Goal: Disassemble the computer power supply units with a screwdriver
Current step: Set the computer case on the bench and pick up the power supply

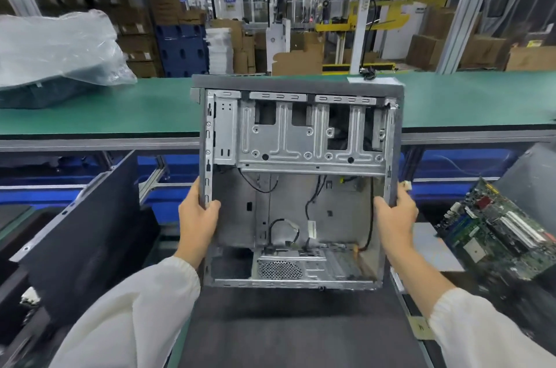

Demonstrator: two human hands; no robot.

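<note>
Green tabletop (pixel 150 108) spanning the width. Clear plastic-wrapped bundle (pixel 57 48) at its far left edge. Small black cable bundle (pixel 368 75) on its far edge. Green circuit board (pixel 499 229) tilted in a bin, low right. Dark flat panel (pixel 81 217) leaning, low left. Cardboard boxes (pixel 301 57) and yellow machine (pixel 379 18) far behind.

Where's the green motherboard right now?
In the head view, the green motherboard lies at the right edge, just right of the right hand gripping the open grey metal computer case.
</note>
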